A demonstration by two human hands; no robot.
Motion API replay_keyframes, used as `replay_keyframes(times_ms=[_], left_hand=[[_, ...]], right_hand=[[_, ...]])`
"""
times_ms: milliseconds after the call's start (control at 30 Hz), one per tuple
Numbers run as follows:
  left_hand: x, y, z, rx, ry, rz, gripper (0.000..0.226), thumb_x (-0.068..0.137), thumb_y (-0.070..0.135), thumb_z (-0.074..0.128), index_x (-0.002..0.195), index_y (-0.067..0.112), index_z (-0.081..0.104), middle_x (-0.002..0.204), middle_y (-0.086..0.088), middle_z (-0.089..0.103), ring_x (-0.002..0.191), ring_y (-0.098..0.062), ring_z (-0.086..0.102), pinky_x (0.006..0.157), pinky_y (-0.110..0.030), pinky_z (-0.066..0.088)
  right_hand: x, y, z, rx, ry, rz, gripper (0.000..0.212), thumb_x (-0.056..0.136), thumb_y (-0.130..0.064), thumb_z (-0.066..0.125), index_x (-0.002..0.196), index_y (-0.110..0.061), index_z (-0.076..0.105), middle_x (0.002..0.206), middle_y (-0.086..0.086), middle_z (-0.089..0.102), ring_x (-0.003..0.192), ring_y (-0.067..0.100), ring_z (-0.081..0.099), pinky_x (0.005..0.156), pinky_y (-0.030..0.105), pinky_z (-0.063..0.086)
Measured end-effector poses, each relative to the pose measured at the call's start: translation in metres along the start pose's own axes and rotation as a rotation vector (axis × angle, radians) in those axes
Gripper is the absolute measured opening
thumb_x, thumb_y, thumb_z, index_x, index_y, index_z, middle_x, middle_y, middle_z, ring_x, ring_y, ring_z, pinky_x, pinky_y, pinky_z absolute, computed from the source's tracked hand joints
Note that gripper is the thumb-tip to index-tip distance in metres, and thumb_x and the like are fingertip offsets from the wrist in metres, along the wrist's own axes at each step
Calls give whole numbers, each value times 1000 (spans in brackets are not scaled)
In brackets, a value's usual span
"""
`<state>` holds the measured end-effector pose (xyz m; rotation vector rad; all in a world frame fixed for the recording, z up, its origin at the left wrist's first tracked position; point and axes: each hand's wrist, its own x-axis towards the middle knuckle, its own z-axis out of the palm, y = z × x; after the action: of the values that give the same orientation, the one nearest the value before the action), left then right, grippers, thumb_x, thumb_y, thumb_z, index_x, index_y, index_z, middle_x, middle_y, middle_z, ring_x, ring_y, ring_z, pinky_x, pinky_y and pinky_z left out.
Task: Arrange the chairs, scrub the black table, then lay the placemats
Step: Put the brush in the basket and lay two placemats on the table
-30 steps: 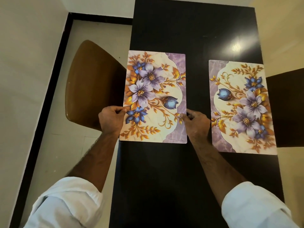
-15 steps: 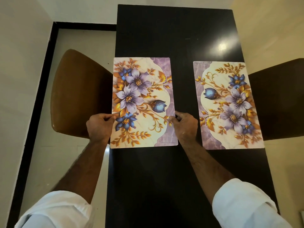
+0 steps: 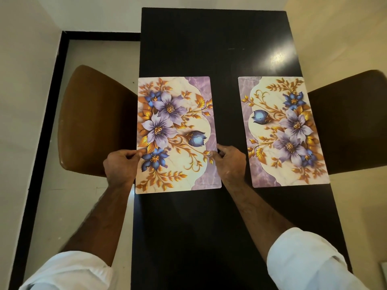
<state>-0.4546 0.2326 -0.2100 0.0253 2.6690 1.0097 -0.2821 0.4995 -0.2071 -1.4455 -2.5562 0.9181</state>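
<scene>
Head view, looking down on a glossy black table [image 3: 209, 38] that bears one bright light reflection at its far right; pale floor lies on both sides, with a black border strip [image 3: 48, 114] to the left. A brown chair [image 3: 94, 122] stands just outside the left hand [image 3: 121, 164], and a darker chair [image 3: 351, 126] stands well beyond the right hand [image 3: 230, 162]. Between the two hands lies the left placemat [image 3: 176, 130], flat on the table, printed with purple and blue flowers, gold leaves and a mauve marbled band. The left hand pinches its outer edge, thumb on top; the right hand pinches its inner edge. The right placemat [image 3: 282, 132], a mirrored print, lies flat just beyond the right hand, apart from it. Compared with one second ago, both grips are unchanged, and the held mat's far edge, formerly farther away than its neighbour's, is now level with it.
</scene>
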Motion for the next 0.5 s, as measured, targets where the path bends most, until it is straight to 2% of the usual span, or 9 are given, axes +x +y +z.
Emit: replay_keyframes(times_ms=[167, 300, 500], left_hand=[[-4, 1, -1, 6, 2, -2, 39, 95, 36, 85, 118, 4, 84, 107, -12, 83, 89, -26, 78, 73, -37, 62], [-6, 4, -1, 16, 14, 9, 39, 96, 34, 84, 119, 3, 83, 107, -13, 83, 86, -22, 74, 65, -26, 53], [-11, 10, -3, 3, 41, 15, 37, 97, 33, 83, 119, 2, 83, 107, -15, 83, 89, -29, 77, 77, -45, 65]], right_hand=[[0, 2, -2, 8, -11, -20, 52, 99, -39, 82, 142, -12, 75, 124, 7, 80, 103, 20, 77, 81, 21, 53], [0, 3, -2, -19, -7, -42, 52, 98, -44, 82, 141, -15, 76, 122, 6, 80, 99, 18, 77, 84, 27, 61], [-1, 2, -2, -36, -4, -50, 52, 99, -44, 81, 142, -14, 75, 126, 6, 79, 105, 21, 77, 92, 32, 61]])
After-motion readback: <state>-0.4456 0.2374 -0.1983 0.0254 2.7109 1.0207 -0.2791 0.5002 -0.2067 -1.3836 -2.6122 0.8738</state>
